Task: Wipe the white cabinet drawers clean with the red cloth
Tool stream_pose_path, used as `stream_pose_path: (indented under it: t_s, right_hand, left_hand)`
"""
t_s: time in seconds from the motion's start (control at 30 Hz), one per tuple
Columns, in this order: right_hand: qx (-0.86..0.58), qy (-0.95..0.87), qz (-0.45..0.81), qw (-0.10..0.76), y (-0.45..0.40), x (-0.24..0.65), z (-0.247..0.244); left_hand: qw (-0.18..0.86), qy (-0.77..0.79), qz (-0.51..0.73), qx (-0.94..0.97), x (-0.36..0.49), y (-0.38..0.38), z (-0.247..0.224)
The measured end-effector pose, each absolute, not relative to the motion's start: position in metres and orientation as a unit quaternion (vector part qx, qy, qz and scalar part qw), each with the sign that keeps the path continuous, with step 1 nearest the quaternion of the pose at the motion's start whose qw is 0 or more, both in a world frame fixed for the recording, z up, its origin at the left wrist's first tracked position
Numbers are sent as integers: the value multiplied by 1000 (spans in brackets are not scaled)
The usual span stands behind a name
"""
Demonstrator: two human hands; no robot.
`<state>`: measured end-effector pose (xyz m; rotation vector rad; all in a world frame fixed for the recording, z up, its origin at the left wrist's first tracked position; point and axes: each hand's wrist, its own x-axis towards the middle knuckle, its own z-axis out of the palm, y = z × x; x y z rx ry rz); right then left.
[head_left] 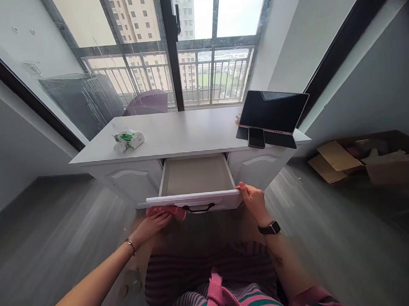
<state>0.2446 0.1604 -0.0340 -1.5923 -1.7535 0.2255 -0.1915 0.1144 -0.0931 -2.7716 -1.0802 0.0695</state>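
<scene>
A white drawer [195,174] is pulled out from the middle of a white cabinet [182,131], its inside bare. My left hand [153,224] presses a red cloth [173,212] against the left part of the drawer's front, beside the dark handle [199,208]. At the drawer's front right corner, my right hand [253,200] grips the edge, thumb on top and the other fingers partly hidden. A dark watch [269,228] is on my right wrist, a bracelet on the left.
On the cabinet top, a tissue pack [130,138] lies left. A tablet [274,112] stands at right with a phone [256,138] before it. An open cardboard box [389,171] sits on the floor at right. Glass doors [150,59] rise behind the cabinet.
</scene>
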Motion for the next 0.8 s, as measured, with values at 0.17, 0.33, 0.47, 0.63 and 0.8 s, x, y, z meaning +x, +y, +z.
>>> stream_pose_path:
  t_s: [0.17,0.33,0.47,0.63,0.8]
  right_hand:
    - [-637,-668,78,377,156,237,-26]
    - [-635,-656,80,400,156,233,-24]
    - [-631,-658,82,402,159,235,-29]
    - [-642,-645,68,409,165,236,-37]
    - [-625,-657,66,418,167,235,-37]
  left_hand:
    - [98,-397,1,-913,-187,109,-72]
    - [151,-398,3,-905,-163,106,-74]
    - [171,-365,-20,-915,-130,113,-73]
    - [152,-315,-54,-935,-53,130,-63]
    - [154,-284,-74,-944,-1,139,-61]
